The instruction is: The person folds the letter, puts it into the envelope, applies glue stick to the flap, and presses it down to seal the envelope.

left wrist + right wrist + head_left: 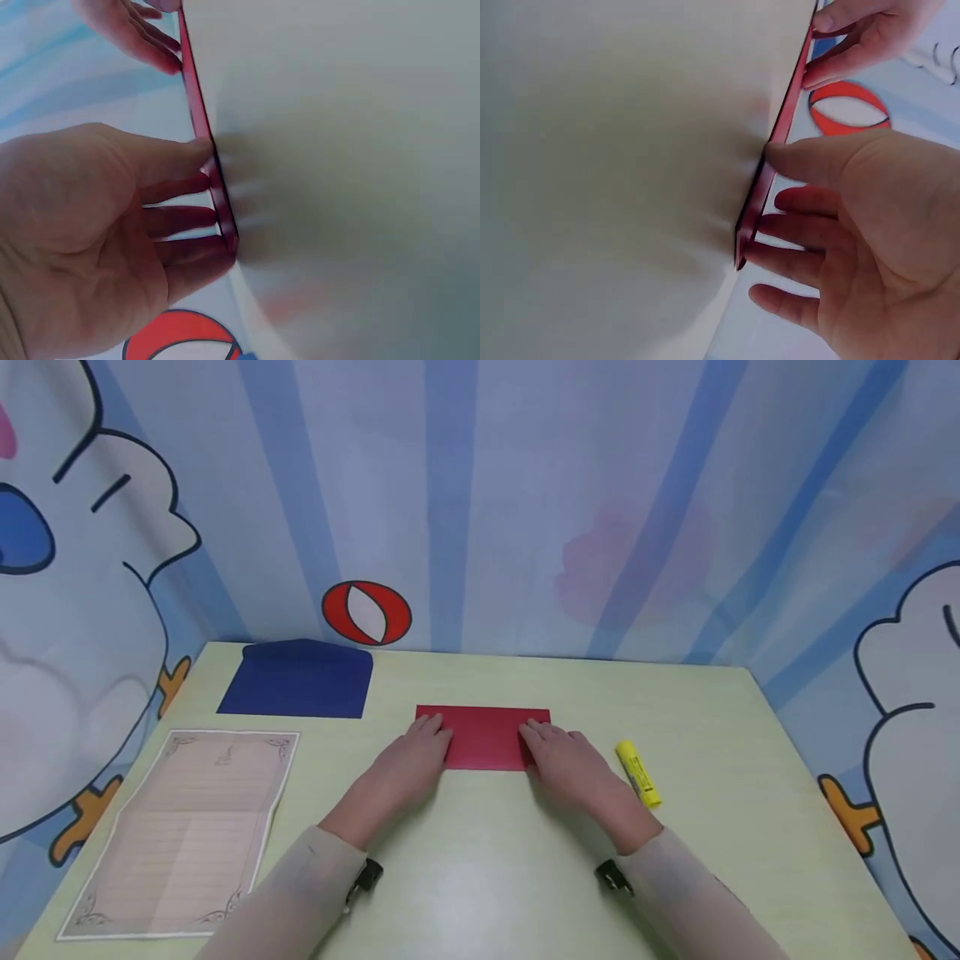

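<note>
A red envelope (484, 739) lies flat on the table, its long side towards me. My left hand (412, 759) rests on its left end, and my right hand (572, 765) rests on its right end. In the left wrist view, the thumb (176, 159) touches the near edge while fairly straight fingers lie over the red surface. The right wrist view has the right thumb (802, 159) at that same edge, with the fingers spread beside it. Any flap on the envelope is hidden. A yellow glue stick (638, 773) lies just right of my right hand.
At the back left lies a dark blue envelope (300, 681) with its flap spread out. A creased, lined sheet of letter paper (183, 835) with ornate corners is at the left. The pale table (480, 868) ends at a patterned blue wall (510, 510).
</note>
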`<state>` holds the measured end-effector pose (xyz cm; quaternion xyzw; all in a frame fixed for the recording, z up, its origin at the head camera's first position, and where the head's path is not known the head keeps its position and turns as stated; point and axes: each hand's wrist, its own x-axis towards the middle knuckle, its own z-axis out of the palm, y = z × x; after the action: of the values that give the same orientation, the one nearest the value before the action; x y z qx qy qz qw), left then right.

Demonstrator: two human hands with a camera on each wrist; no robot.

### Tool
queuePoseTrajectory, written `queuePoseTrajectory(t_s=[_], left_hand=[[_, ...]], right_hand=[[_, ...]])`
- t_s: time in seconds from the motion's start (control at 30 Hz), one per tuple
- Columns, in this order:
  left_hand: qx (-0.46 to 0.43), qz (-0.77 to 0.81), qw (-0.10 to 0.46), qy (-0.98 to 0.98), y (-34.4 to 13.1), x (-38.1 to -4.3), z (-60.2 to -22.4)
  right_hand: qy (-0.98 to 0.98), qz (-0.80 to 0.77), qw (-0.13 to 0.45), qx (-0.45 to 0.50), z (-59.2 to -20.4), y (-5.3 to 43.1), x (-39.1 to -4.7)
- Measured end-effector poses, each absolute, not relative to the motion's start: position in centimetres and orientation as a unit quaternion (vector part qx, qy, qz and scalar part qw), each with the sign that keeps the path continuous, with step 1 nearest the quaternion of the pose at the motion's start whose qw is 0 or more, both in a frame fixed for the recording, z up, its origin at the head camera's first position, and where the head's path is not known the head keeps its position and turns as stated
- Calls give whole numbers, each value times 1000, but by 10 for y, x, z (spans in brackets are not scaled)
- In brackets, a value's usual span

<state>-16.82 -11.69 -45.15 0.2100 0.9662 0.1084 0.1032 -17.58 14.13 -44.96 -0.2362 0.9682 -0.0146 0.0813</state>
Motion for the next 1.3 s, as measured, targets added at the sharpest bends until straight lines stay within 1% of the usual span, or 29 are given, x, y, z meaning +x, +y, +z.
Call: queuePoseTrajectory(t_s=[0.13,0.27,0.47,0.8,1.07,1.3], left_hand=[[198,114,117,967,-115,-195,-450],[193,114,116,968,-114,-217,-452],[183,110,113,970,-112,-235,-452],[171,123,111,971,-109,-235,-447],[167,136,108,971,-111,-235,-451],[160,158,99,969,-114,-230,-453]], right_hand=[[970,-27,105,-218,-446,138,-200],[971,-32,116,-206,-444,136,-223],[971,-27,124,-202,-443,134,-243],[973,-34,120,-193,-443,132,-244],[973,-32,114,-199,-445,130,-243],[973,-36,108,-202,-443,132,-235]])
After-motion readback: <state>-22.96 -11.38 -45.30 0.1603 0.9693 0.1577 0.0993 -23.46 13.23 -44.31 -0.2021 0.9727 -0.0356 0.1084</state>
